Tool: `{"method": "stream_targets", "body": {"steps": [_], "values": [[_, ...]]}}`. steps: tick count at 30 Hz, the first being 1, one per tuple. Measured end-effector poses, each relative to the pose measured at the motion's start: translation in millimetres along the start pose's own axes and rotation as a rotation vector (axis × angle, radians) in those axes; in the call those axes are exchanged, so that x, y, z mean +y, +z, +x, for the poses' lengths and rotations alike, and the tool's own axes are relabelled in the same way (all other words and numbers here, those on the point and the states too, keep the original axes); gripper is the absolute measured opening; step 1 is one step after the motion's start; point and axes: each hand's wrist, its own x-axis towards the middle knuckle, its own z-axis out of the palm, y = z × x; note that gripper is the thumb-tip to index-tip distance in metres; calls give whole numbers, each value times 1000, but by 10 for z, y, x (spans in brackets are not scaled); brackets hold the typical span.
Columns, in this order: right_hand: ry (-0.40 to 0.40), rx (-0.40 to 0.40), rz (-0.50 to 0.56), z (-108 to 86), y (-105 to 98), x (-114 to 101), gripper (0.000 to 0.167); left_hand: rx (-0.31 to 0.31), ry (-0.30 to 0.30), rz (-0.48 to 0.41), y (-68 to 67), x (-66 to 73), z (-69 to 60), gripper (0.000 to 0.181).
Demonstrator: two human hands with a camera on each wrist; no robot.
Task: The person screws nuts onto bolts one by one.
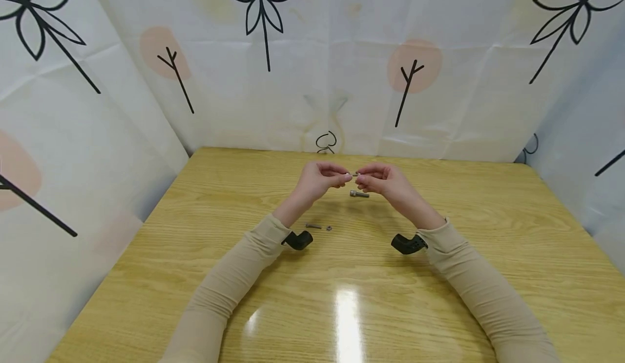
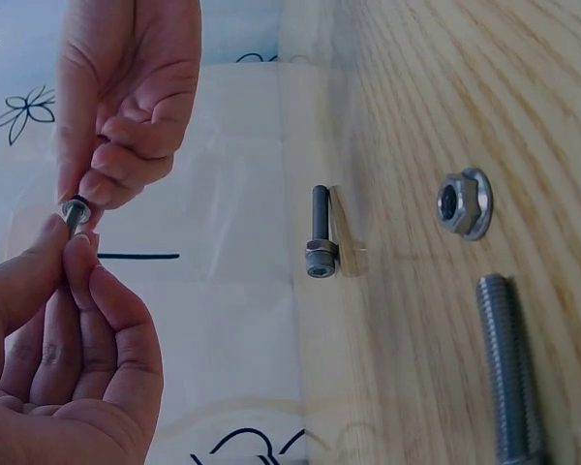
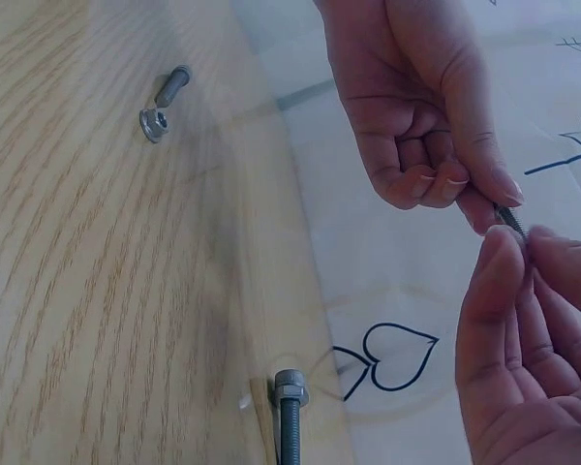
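Both hands meet above the table in the head view. My left hand [image 1: 319, 179] pinches a small threaded bolt [image 3: 509, 219] between thumb and fingertips. At its other end the fingertips of my right hand [image 1: 386, 181] pinch a shiny nut [image 2: 76, 209], which sits around the shank. Fingers hide much of both parts. Below the hands lies a larger bolt [image 1: 359, 194] with a nut on it near the head [image 2: 320, 248]. Closer to the left wrist, a loose bolt [image 1: 313, 225] lies beside a loose flange nut [image 1: 329, 228].
The wooden table [image 1: 195, 298] spreads under both arms. A patterned white cloth [image 1: 293, 102] stands behind it and along both sides. Black wrist mounts [image 1: 299, 240] hang beneath the cuffs, above the tabletop.
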Motion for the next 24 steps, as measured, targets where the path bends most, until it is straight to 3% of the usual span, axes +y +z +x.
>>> {"method": "stream_targets", "body": {"steps": [7, 14, 19, 24], "values": [[91, -2, -101, 19, 35, -20, 48, -18, -16, -28, 23, 20, -32, 20], [21, -44, 18, -3, 12, 4, 32, 2, -7, -34, -1, -7, -55, 19], [9, -49, -30, -5, 18, 6, 28, -14, -7, -48, -12, -14, -51, 20], [72, -50, -122, -5, 61, 3, 41, -11, -16, -49, -10, -28, -52, 19]]}}
